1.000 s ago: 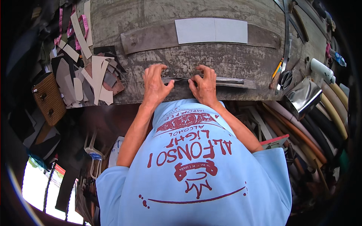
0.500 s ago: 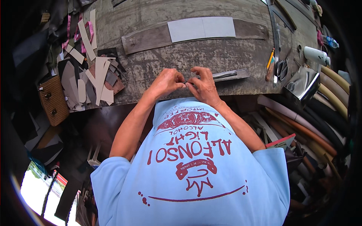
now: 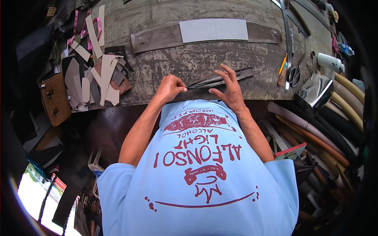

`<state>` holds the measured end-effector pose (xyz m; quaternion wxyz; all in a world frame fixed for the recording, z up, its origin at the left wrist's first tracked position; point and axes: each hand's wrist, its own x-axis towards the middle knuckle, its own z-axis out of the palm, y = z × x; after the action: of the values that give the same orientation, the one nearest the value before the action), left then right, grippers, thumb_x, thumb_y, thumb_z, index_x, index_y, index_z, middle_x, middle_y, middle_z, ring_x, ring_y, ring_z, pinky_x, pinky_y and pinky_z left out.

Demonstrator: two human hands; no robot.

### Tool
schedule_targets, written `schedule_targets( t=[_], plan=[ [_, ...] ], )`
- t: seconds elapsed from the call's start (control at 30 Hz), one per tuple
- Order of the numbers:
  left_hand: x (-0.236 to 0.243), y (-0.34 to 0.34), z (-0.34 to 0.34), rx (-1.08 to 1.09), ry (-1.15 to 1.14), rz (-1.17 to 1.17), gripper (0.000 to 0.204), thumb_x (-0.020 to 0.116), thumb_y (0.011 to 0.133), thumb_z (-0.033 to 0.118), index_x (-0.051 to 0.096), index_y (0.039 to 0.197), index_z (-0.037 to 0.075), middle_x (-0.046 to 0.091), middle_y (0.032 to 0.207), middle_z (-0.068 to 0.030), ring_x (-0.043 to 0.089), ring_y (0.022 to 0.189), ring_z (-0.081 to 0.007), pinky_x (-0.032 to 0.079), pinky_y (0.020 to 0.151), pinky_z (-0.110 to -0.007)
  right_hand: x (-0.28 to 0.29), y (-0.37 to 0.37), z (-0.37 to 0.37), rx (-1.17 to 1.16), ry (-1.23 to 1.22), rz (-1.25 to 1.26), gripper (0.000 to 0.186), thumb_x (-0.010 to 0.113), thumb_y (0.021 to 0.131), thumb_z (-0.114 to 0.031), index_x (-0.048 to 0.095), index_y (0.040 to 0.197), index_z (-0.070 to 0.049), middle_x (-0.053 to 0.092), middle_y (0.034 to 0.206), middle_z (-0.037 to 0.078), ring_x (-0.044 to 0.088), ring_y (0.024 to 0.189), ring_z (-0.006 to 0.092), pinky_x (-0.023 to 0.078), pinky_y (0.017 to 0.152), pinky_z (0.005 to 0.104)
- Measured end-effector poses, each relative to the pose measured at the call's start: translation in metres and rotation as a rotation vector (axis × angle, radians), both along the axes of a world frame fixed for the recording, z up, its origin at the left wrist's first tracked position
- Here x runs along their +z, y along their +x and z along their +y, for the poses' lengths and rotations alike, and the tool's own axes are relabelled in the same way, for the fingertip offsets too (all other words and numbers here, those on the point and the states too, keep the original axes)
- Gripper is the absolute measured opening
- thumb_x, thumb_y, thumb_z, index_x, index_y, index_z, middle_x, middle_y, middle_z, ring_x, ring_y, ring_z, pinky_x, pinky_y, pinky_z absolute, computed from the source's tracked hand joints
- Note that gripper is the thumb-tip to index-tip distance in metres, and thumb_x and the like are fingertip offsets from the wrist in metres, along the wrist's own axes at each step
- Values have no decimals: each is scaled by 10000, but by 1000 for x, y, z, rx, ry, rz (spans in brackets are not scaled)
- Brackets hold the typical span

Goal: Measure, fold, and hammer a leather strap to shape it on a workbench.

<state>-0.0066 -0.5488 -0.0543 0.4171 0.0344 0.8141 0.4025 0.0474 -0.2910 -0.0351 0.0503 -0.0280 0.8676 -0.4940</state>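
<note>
Several long thin black strips (image 3: 204, 83), perhaps leather, lie at a slant near the table's front edge, their far ends to the right. My left hand (image 3: 169, 89) is closed, thumb and fingertips pinching the strips' left tip. My right hand (image 3: 233, 92) is open over their right part, thumb and fingers spread apart. Whether its fingers touch the strips I cannot tell. Beyond both hands, a white two-part panel (image 3: 214, 30) rests on a long, dark brown band (image 3: 157, 41).
On the left of the worn table (image 3: 165, 63) lie beige and grey offcuts (image 3: 106, 74), beside a woven brown case (image 3: 55, 100). To the right are a pencil (image 3: 283, 63), black-handled scissors (image 3: 293, 74), a metal ruler (image 3: 289, 57) and a white bottle (image 3: 330, 61). Rolled material (image 3: 315, 133) stands lower right.
My hands, close together before, are now apart. The right hand has moved right and its fingers have opened. The left still pinches, and the black strips between them have come into view.
</note>
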Motion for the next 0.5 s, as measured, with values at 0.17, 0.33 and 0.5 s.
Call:
schedule_targets(
  t=[0.17, 0.33, 0.5],
  plan=[
    [1, 0, -3, 85, 33, -101, 221, 784, 771, 126, 754, 914, -40, 730, 800, -132, 686, 740, -194, 535, 706, -347, -14, -3, -15, 393, 190, 160, 365, 804, 723, -80, 661, 1057, -55, 540, 1318, 123, 604, 1020, 266, 501, 875, 410],
    [-2, 4, -1, 124, 83, -205, 287, 790, 773, 151, 747, 983, -40, 713, 798, -106, 664, 751, -181, 530, 730, -334, -35, -6, -23, 413, 166, 194, 279, 774, 747, -68, 667, 1005, -56, 577, 1252, 117, 602, 1029, 265, 484, 860, 403],
    [-2, 6, 3, 56, 25, -256, 355, 798, 774, 185, 741, 1040, -43, 720, 838, -136, 676, 788, -200, 533, 738, -343, -28, -10, -26, 422, 143, 210, 232, 761, 768, -62, 679, 983, -40, 592, 1210, 117, 598, 1055, 281, 482, 864, 400]
  ],
)
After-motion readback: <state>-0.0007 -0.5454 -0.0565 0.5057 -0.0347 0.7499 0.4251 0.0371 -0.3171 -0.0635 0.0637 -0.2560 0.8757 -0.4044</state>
